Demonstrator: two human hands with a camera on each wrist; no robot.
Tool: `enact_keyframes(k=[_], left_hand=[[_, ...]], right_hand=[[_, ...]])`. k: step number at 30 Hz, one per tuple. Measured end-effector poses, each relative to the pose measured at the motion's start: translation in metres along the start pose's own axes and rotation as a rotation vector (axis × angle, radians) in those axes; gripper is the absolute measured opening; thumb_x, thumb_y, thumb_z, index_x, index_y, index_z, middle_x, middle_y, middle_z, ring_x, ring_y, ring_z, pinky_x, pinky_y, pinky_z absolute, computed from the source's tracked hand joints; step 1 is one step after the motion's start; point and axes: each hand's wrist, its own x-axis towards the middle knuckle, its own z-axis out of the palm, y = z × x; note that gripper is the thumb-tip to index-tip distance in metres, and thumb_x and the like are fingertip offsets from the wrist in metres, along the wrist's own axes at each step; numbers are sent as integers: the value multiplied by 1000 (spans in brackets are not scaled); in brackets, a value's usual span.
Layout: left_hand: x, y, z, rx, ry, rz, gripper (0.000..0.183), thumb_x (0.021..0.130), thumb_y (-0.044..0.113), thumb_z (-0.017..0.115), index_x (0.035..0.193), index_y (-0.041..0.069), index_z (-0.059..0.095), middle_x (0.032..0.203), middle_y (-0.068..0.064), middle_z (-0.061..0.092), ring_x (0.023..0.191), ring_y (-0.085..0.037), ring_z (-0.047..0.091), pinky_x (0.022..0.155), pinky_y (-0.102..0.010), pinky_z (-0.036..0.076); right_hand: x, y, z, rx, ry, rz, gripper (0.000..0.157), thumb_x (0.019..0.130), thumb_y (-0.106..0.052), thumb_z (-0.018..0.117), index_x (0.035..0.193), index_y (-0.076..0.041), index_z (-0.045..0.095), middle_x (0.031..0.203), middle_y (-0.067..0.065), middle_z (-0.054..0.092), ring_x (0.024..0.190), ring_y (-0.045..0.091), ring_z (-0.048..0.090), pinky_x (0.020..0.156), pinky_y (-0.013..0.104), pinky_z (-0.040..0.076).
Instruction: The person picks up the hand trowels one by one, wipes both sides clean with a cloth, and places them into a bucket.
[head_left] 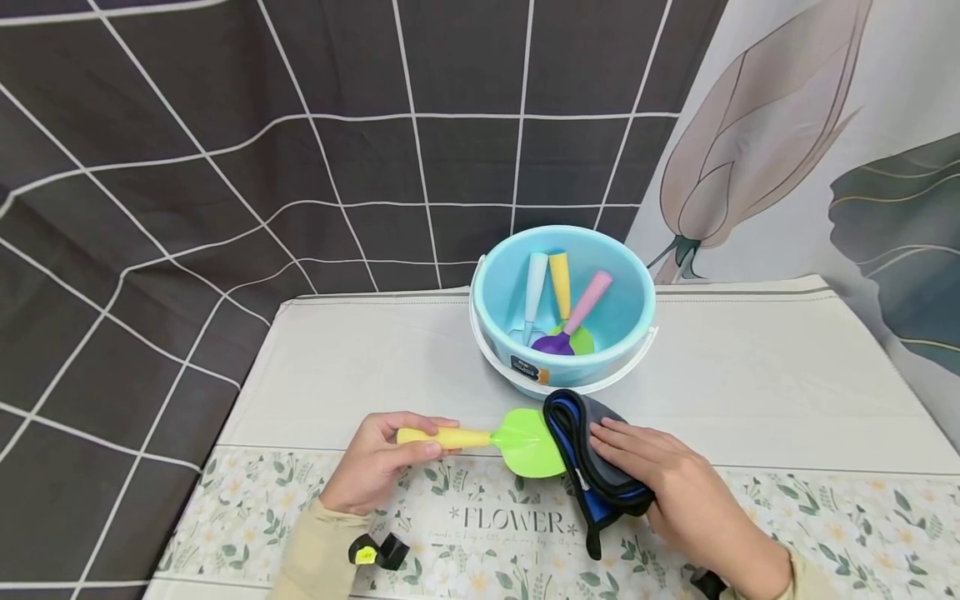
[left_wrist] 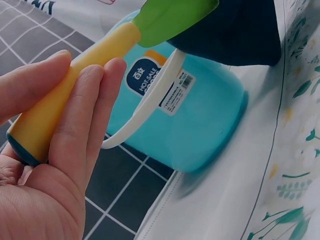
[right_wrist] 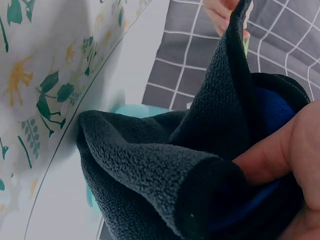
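Note:
My left hand (head_left: 372, 462) grips the yellow handle of a toy shovel (head_left: 527, 443) with a green blade, thumb on one side and fingers on the other. Its blade points to the right, and the far end is covered by a folded cloth (head_left: 600, 475), grey outside and blue inside with black edging. My right hand (head_left: 675, 475) holds that cloth, fingers laid over the top. In the right wrist view the thumb (right_wrist: 270, 155) is tucked into the cloth's fold. Both hands are raised over the table's front part.
Just beyond the hands stands a light blue bucket (head_left: 495, 329) with a white handle (head_left: 622, 372). Inside it lean a light blue-handled tool (head_left: 536, 283), a yellow-handled one (head_left: 559, 283) and a pink-and-purple shovel (head_left: 588, 300). A flowered cloth covers the table (head_left: 360, 358); dark checked curtain (head_left: 337, 167) behind.

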Motion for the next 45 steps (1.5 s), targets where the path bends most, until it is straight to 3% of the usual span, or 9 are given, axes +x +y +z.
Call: enact_keyframes(k=[9,16,23,28,34,39,45], left_hand=[[0,12,-7,30,8,13,25,87,-10,67,96,11,76,117,-18,70,105,-30,70,88,-41,57],[-4,20,-14,20,9,63,28,88,-13,63,101,8,76,115,-19,71,100,-30,72,88,-41,57],[-9,38,-22,118,46,104,23,86,-14,66,103,0,75,112,-19,72,96,-32,73,86,-45,57],[-10,61,-27,194,46,131,22,85,-15,68,104,-5,73,112,-20,72,95,-34,73,84,-46,57],[-6,98,-24,274,63,156,21,85,-14,70,102,-2,72,106,-18,74,87,-29,75,79,-34,60],[7,130,-9,268,85,239,22,84,-18,68,100,-4,71,100,-18,75,80,-31,75,76,-36,60],[35,162,16,307,153,328,20,82,-14,73,102,-10,70,94,-20,74,76,-34,75,74,-42,59]], right_hand=[[-1,3,-3,7,-26,12,87,53,20,36,128,-8,69,133,2,64,125,26,58,112,9,15],[-3,4,-6,74,15,31,90,54,21,30,130,-9,67,134,3,64,125,27,59,110,6,19],[-3,7,-11,110,53,31,90,54,22,32,132,-8,65,134,6,63,125,27,58,108,6,23],[-5,8,-13,99,53,37,89,54,22,31,130,-8,66,133,5,64,123,25,59,106,4,25],[-7,7,-19,89,50,61,89,55,23,32,130,-9,66,133,5,63,123,24,58,105,3,24],[-8,8,-23,75,49,67,88,55,23,33,130,-9,66,133,4,64,123,23,58,105,3,23],[-8,8,-24,70,55,64,87,55,22,34,129,-10,67,132,3,64,122,22,59,103,3,26]])
